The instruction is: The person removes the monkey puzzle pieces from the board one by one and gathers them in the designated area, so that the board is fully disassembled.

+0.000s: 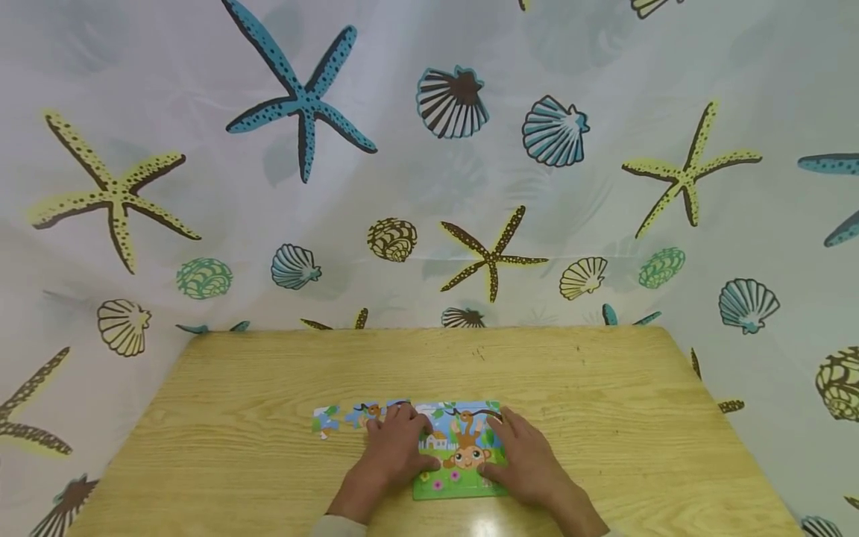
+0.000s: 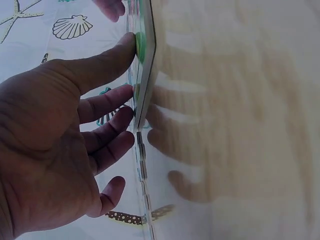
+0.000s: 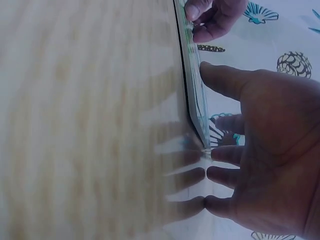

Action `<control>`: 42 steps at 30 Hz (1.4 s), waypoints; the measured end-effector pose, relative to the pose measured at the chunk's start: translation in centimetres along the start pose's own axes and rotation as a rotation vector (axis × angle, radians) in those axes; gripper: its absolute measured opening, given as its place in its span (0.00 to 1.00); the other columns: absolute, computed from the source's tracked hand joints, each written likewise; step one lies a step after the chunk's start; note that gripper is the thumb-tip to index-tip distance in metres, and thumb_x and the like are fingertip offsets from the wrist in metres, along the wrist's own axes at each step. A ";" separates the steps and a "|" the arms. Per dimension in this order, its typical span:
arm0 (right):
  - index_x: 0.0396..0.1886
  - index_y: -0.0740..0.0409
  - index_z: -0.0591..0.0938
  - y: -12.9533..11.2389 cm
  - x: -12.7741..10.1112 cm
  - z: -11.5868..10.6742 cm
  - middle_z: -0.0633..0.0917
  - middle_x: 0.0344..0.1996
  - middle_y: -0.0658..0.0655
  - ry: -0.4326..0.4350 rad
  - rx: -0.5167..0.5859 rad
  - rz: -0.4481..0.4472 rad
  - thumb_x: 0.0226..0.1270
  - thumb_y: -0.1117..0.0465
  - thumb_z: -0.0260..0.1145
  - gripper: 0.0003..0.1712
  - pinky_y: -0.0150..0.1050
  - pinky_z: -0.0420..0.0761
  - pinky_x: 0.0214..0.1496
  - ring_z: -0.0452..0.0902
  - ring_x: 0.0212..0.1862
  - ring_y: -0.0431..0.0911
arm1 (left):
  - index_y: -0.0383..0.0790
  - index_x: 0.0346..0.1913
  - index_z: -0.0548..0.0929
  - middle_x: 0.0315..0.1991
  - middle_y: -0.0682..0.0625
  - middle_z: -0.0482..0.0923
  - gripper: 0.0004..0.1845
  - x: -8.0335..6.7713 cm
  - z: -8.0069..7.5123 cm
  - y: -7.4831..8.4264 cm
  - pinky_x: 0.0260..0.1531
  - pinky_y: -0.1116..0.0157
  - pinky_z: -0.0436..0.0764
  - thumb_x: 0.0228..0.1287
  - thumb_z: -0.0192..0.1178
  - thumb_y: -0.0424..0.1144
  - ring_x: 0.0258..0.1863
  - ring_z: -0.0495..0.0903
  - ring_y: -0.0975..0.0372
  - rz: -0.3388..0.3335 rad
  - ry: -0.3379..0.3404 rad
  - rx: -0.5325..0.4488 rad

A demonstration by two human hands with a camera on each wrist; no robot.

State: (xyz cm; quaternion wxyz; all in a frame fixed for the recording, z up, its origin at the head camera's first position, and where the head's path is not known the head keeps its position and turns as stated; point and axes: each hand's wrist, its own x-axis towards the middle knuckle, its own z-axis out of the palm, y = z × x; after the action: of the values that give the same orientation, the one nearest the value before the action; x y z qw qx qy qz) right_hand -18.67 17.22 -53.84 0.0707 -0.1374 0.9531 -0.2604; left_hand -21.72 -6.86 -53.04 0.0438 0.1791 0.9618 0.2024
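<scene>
A flat jigsaw puzzle [image 1: 463, 447] showing a cartoon monkey on a green meadow lies near the front edge of the wooden table [image 1: 235, 447]. My left hand [image 1: 397, 441] rests flat on its left part, straight fingers touching the pieces. On the right part, my right hand [image 1: 520, 447] presses down the same way. In the left wrist view, the left hand [image 2: 75, 140] has its fingertips against the puzzle's edge [image 2: 145, 65]. The right hand [image 3: 255, 150] meets the puzzle [image 3: 195, 90] likewise in the right wrist view.
Two or three blue puzzle pieces [image 1: 326, 421] lie in a row left of the puzzle, one slightly apart. A curtain [image 1: 302, 104] printed with starfish and shells hangs behind and around the table.
</scene>
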 end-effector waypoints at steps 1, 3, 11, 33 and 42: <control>0.71 0.54 0.66 -0.1 0.0 0.1 0.59 0.74 0.64 -0.002 -0.012 -0.010 0.61 0.41 0.66 0.43 0.66 0.54 0.71 0.51 0.75 0.63 | 0.47 0.45 0.81 0.47 0.49 0.71 0.25 0.1 0.0 0.1 0.50 0.39 0.63 0.48 0.73 0.56 0.56 0.67 0.50 -0.002 0.003 0.004; 0.71 0.48 0.68 -0.5 0.0 0.2 0.59 0.74 0.62 -0.004 -0.033 -0.034 0.62 0.40 0.66 0.40 0.67 0.55 0.69 0.51 0.75 0.63 | 0.47 0.45 0.81 0.47 0.50 0.72 0.24 0.2 0.0 0.1 0.50 0.39 0.64 0.48 0.73 0.55 0.57 0.67 0.51 -0.010 0.004 0.008; 0.69 0.42 0.71 -1.8 -0.1 0.9 0.61 0.73 0.60 -0.006 -0.094 -0.167 0.63 0.42 0.65 0.34 0.67 0.66 0.64 0.56 0.73 0.60 | 0.46 0.44 0.80 0.45 0.49 0.72 0.24 0.6 -0.2 0.4 0.50 0.41 0.64 0.46 0.74 0.54 0.55 0.67 0.50 -0.041 -0.017 0.019; 0.65 0.44 0.74 -2.6 -0.2 0.8 0.67 0.70 0.57 -0.039 -0.240 -0.214 0.67 0.44 0.61 0.28 0.58 0.72 0.61 0.63 0.70 0.56 | 0.51 0.40 0.73 0.32 0.57 0.77 0.15 0.9 0.3 -0.5 0.47 0.43 0.61 0.56 0.69 0.44 0.37 0.75 0.61 0.015 0.006 -0.099; 0.66 0.44 0.73 -2.4 -0.5 1.0 0.65 0.71 0.57 -0.056 -0.198 -0.214 0.69 0.44 0.59 0.28 0.60 0.73 0.60 0.62 0.70 0.57 | 0.52 0.45 0.73 0.31 0.62 0.75 0.08 -0.4 -0.6 -2.7 0.49 0.38 0.64 0.67 0.60 0.40 0.35 0.73 0.66 -0.037 0.081 -0.215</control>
State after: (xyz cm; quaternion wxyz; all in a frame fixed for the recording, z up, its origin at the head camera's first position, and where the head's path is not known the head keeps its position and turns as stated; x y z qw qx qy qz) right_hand -17.43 14.88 -53.45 0.0553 -0.2517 0.9516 -0.1673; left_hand -22.27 -9.54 -53.58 0.0275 0.1471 0.9387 0.3106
